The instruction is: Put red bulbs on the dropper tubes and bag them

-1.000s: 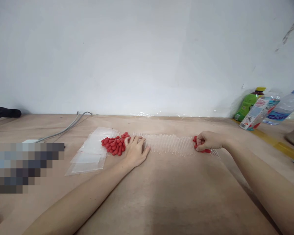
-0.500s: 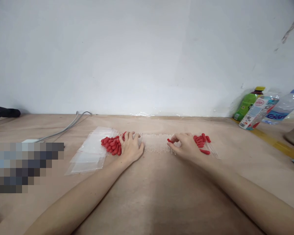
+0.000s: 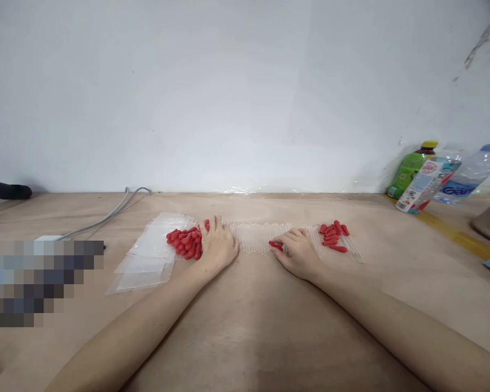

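Note:
A row of clear thin tubes lies across the wooden table. My left hand rests on the row's left end with its fingers curled down, beside a pile of red caps. My right hand sits over the middle of the row and pinches one red cap between its fingertips. A smaller heap of red caps lies on the tubes to the right of that hand.
Clear zip bags are stacked left of the red pile. A grey cable runs along the back left. Three bottles lean at the far right wall. A blurred-out patch covers the near left.
My right hand left the right-hand heap and moved left along the tubes with one red cap pinched. My left hand drew its fingers in and shifted slightly left.

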